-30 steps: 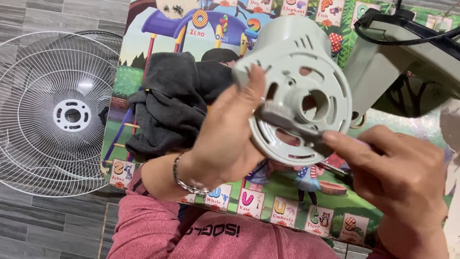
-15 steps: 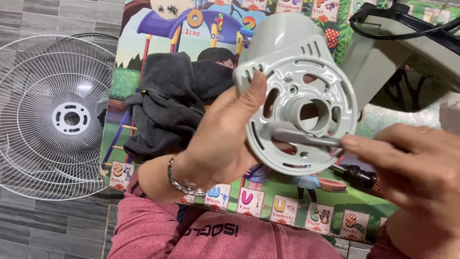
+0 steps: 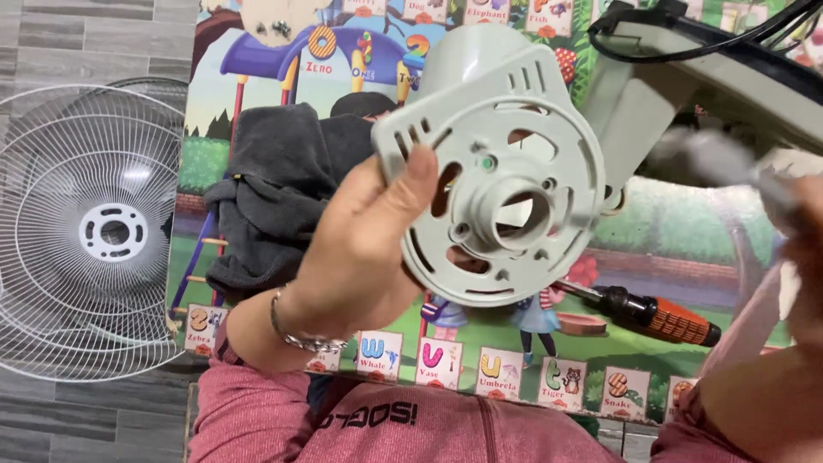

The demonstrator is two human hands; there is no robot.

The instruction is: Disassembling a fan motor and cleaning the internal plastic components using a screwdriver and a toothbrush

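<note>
**One Fan Housing in Hand, One Grille on the Floor**

The left hand [image 3: 360, 257] gripped one grey fan motor housing [image 3: 497, 171] by its rim, thumb across the front, raised above a colourful alphabet mat [image 3: 686, 223]. The right hand [image 3: 801, 257] was blurred at the frame edge; its grasp could not be told. One dark cloth [image 3: 274, 189], one orange-handled screwdriver [image 3: 660, 313] and one white fan grille [image 3: 94, 231] lay nearby.

One housing [image 3: 501, 171], one grille [image 3: 94, 231], one screwdriver [image 3: 651, 313]
</note>
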